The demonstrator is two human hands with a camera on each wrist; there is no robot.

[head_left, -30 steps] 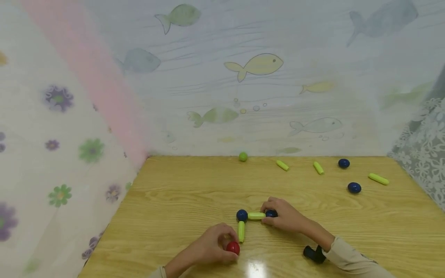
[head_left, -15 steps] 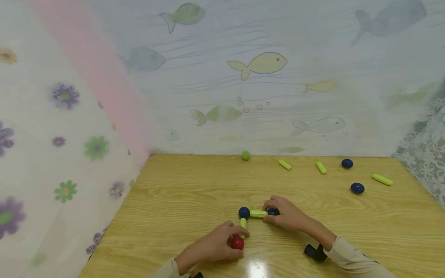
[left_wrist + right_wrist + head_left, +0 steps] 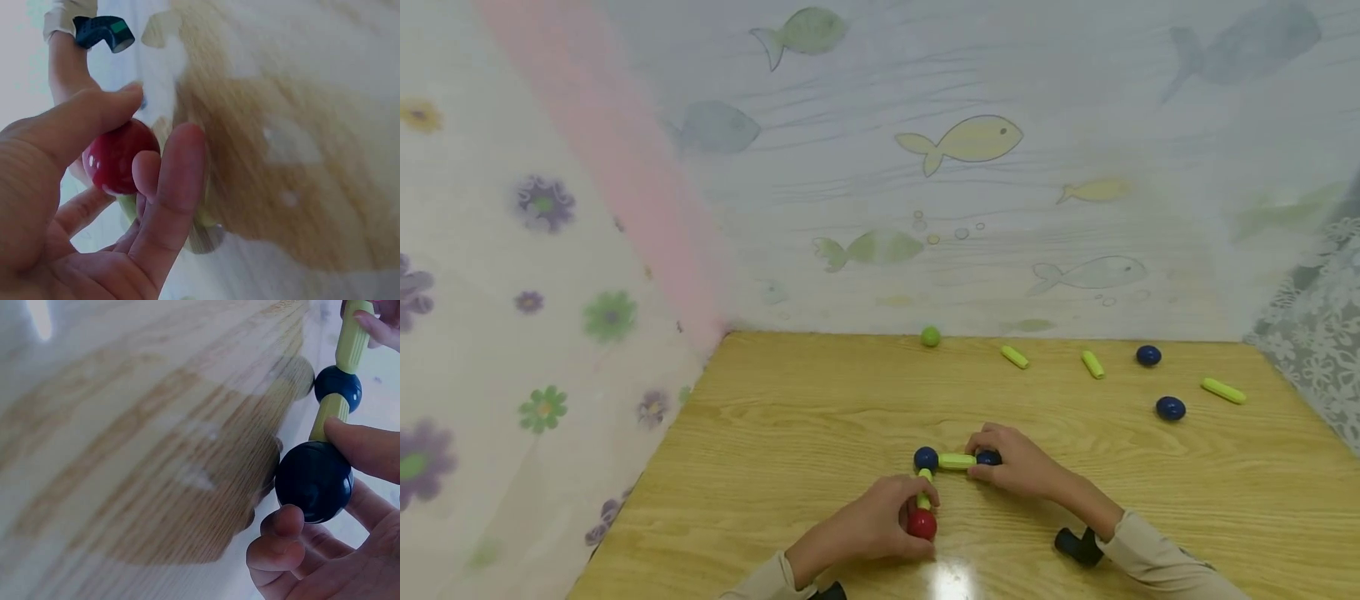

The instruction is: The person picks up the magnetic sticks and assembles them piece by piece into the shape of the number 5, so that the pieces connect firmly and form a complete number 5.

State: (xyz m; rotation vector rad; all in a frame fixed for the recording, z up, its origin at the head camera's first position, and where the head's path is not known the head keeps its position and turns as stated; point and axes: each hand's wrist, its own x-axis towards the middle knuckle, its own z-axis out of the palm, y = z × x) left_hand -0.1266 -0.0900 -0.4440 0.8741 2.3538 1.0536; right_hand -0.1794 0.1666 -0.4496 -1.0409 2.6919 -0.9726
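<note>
My left hand [image 3: 880, 521] grips a red ball [image 3: 922, 524] at the near end of a yellow-green rod [image 3: 924, 500]. That rod runs away from me to a dark blue ball [image 3: 926, 458] at the corner. From the corner a second yellow-green rod [image 3: 957, 462] leads right to another dark blue ball [image 3: 314, 482], which my right hand [image 3: 1018, 465] holds between thumb and fingers. The left wrist view shows the red ball [image 3: 122, 156] between thumb and fingers, its rod [image 3: 128, 207] partly hidden behind them.
On the wooden table [image 3: 775, 400] a green ball [image 3: 930, 336] lies at the back edge. Several loose yellow-green rods [image 3: 1014, 357] and two dark blue balls [image 3: 1170, 408] lie at the back right. Black wrist cameras [image 3: 1078, 547] sit at the sleeves. A fish-patterned curtain [image 3: 865, 167] hangs behind.
My left hand has moved forward and right with the red ball, bringing it to the near rod's end, and its fingers now reach over that rod. The right hand keeps its hold.
</note>
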